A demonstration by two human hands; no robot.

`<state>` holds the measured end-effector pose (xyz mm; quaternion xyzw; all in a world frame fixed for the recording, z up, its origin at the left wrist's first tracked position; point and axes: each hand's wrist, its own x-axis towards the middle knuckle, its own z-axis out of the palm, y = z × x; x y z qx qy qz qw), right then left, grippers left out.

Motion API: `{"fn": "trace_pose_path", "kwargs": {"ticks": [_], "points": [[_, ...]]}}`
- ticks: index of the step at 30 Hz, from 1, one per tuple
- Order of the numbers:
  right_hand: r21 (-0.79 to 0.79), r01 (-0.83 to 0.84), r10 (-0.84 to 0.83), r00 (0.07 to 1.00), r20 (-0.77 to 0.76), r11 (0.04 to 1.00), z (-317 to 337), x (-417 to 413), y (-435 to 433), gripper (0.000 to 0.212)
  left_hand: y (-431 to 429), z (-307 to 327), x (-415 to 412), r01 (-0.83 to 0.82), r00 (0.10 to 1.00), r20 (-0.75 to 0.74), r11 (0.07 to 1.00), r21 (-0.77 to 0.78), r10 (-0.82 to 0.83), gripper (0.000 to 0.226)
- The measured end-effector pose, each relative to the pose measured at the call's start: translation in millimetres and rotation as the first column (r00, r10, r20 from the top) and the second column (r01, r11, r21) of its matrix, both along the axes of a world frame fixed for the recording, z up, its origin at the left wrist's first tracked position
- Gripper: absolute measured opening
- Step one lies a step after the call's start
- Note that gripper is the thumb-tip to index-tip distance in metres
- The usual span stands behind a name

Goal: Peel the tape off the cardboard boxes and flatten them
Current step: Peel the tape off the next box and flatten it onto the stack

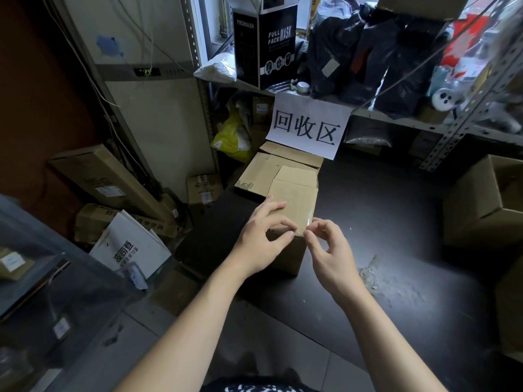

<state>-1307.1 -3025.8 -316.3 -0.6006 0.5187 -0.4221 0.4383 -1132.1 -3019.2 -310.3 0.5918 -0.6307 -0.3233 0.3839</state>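
The small cardboard box (294,199) sits on the dark desk (396,210). The left hand (263,236) has a curled grip pinching its near top edge; the right hand (328,250) has a grip pinching the clear tape (307,220) at the corner.

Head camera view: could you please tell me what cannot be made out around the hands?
- Head view: the cardboard box front face, partly hidden behind the left hand and right hand.
- Head view: whether the right hand pinches the clear tape; too thin and glossy.
- Head view: the open box at right, cut by the frame edge.
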Motion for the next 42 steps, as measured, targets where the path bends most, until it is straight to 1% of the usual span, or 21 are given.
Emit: {"fn": "trace_pose_path", "kwargs": {"ticks": [3,7,10,12,15,17,19,20,23,24,26,28,30,32,34,37,40,42], "points": [[-0.018,-0.019,0.018,0.998,-0.068,1.0,2,-2,-2,0.017,-1,6,-1,0.025,0.999,0.036,1.0,0.018,-0.026,0.007],[-0.018,-0.04,0.039,0.997,-0.067,0.999,3,-4,-4,0.019,-5,11,3,0.092,0.986,0.133,0.995,0.048,-0.098,0.006],[-0.039,-0.055,0.05,0.993,-0.107,0.998,0,-4,-6,0.021,-10,9,7,0.147,0.969,0.192,0.988,0.051,-0.154,0.009],[-0.05,-0.048,0.042,0.993,-0.112,0.998,-2,-4,-7,0.025,-13,8,12,0.181,0.961,0.204,0.982,0.06,-0.19,0.011],[-0.067,-0.024,0.018,0.996,-0.093,0.997,-4,-5,-7,0.028,-19,9,17,0.213,0.959,0.174,0.974,0.078,-0.224,0.012],[-0.077,-0.01,0.003,0.996,-0.09,0.997,-6,-6,-8,0.029,-20,11,16,0.183,0.972,0.143,0.982,0.045,-0.188,0.008],[-0.112,-0.015,0.003,0.994,-0.109,0.994,-9,-6,-8,0.03,-16,12,13,0.102,0.98,0.173,0.994,-0.036,-0.094,0.006],[-0.134,-0.024,0.007,0.992,-0.126,0.991,-11,-6,-8,0.031,-12,12,11,0.067,0.978,0.205,0.995,-0.078,-0.05,0.012],[-0.182,-0.063,0.03,0.984,-0.178,0.981,-14,-9,-7,0.032,4,9,1,0.026,0.961,0.276,0.987,-0.159,0.019,0.04],[-0.206,-0.074,0.029,0.977,-0.212,0.976,-14,-9,-9,0.031,7,9,-2,0.005,0.958,0.282,0.986,-0.167,0.043,0.042],[-0.243,-0.092,0.026,0.964,-0.264,0.966,-15,-11,-15,0.031,7,9,-3,-0.04,0.954,0.286,0.983,-0.177,0.09,0.034],[-0.263,-0.096,0.019,0.959,-0.281,0.96,-15,-8,-19,0.03,5,10,0,-0.076,0.948,0.291,0.979,-0.189,0.13,0.027],[-0.302,-0.076,-0.017,0.955,-0.295,0.95,-18,-2,-19,0.029,6,10,4,-0.089,0.941,0.307,0.98,-0.18,0.142,0.024],[-0.36,-0.075,-0.062,0.934,-0.353,0.93,-22,1,-18,0.032,9,11,8,-0.113,0.935,0.316,0.98,-0.166,0.162,0.022],[-0.407,-0.104,-0.092,0.896,-0.434,0.907,-25,3,-18,0.042,13,12,15,-0.138,0.934,0.306,0.976,-0.17,0.186,0.023],[-0.465,-0.125,-0.135,0.863,-0.487,0.877,-27,3,-20,0.053,15,13,26,-0.15,0.933,0.298,0.97,-0.192,0.203,0.024],[-0.51,-0.111,-0.173,0.862,-0.477,0.853,-28,7,-19,0.054,17,12,30,-0.159,0.918,0.329,0.966,-0.205,0.221,0.024],[-0.541,-0.107,-0.192,0.863,-0.467,0.834,-28,9,-19,0.05,19,11,31,-0.172,0.938,0.268,0.968,-0.183,0.218,0.035]]}}
